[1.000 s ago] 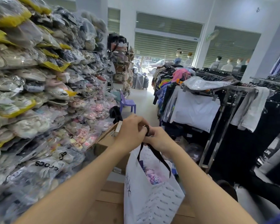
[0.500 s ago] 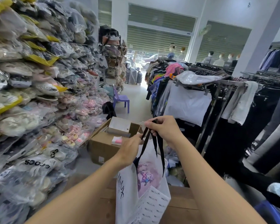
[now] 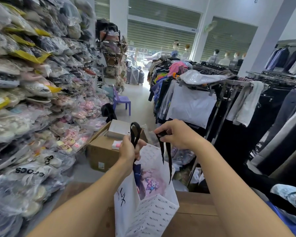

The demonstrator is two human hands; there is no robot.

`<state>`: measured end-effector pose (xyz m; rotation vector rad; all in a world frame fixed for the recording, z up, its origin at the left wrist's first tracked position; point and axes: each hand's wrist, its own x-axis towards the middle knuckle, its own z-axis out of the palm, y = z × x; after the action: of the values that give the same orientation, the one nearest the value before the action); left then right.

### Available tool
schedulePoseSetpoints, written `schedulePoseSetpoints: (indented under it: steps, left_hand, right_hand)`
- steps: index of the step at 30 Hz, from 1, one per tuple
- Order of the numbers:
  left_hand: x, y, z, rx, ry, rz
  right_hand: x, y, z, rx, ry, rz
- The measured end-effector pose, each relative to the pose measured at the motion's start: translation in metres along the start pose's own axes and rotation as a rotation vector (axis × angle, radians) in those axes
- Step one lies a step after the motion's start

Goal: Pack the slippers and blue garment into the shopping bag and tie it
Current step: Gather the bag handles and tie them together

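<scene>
Head view: our left hand (image 3: 129, 151) is fisted around one black ribbon handle (image 3: 135, 134), our right hand (image 3: 176, 134) pinches the other ribbon handle (image 3: 166, 156). The white shopping bag (image 3: 140, 214) stands open on the wooden counter (image 3: 195, 207), pink slippers (image 3: 151, 183) and a blue garment (image 3: 137, 171) inside.

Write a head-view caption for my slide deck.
Both hands, left and right, hold the white shopping bag's black handles apart.

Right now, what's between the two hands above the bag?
Head view: no tie yet. Left hand holds one black handle loop, right hand the other; between them is only the shopping bag's open mouth.
</scene>
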<state>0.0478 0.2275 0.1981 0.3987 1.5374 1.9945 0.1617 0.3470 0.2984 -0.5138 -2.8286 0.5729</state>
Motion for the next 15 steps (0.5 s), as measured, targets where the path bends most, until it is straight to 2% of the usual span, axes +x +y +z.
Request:
schedulePoseSetpoints:
  steps: [1,5,8,10,12,15]
  left_hand:
    - [0.001,0.0,-0.002,0.063,-0.059,-0.015]
    - [-0.004,-0.005,-0.005,0.581,-0.38,0.052]
    - [-0.021,-0.002,0.002,0.603,-0.498,0.132]
    - [-0.026,0.003,0.005,0.636,-0.413,0.198]
    - [-0.018,-0.002,0.003,0.653,-0.287,0.214]
    - [-0.002,-0.007,-0.007,0.558,-0.132,0.114]
  right_hand:
    - [0.001,-0.002,-0.001,0.006,0.029,-0.012]
    - [0.01,-0.011,0.004,0.115,0.178,-0.066]
    - [0.016,-0.023,0.014,0.247,0.135,-0.128]
    - [0.015,-0.029,0.019,0.279,0.08,-0.176]
    - [0.013,-0.028,0.022,0.283,0.095,-0.18]
    - [0.009,-0.014,0.019,0.237,0.119,-0.025]
